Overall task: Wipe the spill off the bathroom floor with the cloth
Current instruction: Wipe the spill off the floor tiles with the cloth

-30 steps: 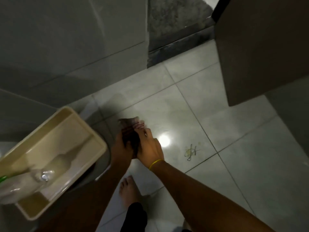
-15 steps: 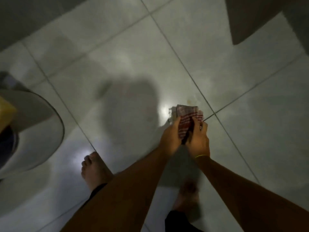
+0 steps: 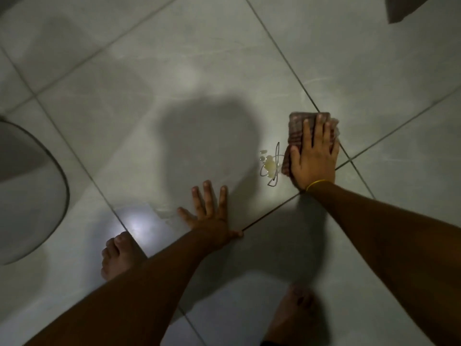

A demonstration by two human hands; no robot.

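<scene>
A small yellowish spill (image 3: 269, 166) with dark squiggly lines lies on the pale tiled floor (image 3: 174, 71). Just right of it, a folded red-and-white checked cloth (image 3: 295, 128) is flat on the tile. My right hand (image 3: 314, 153), with a yellow band at the wrist, presses palm-down on the cloth with fingers spread; the cloth's left edge touches the spill. My left hand (image 3: 210, 213) rests flat on the floor with fingers apart, holding nothing, left of and nearer than the spill.
A toilet bowl's rounded edge (image 3: 50, 176) fills the left side. My bare feet stand at the lower left (image 3: 117, 258) and lower right (image 3: 296, 315). A dark cabinet corner (image 3: 409, 8) shows at the top right. A bright light reflection sits near the left foot.
Both hands held the cloth together above the floor; now the right hand presses it flat on the tile beside the spill, and the left hand has let go and rests on the floor.
</scene>
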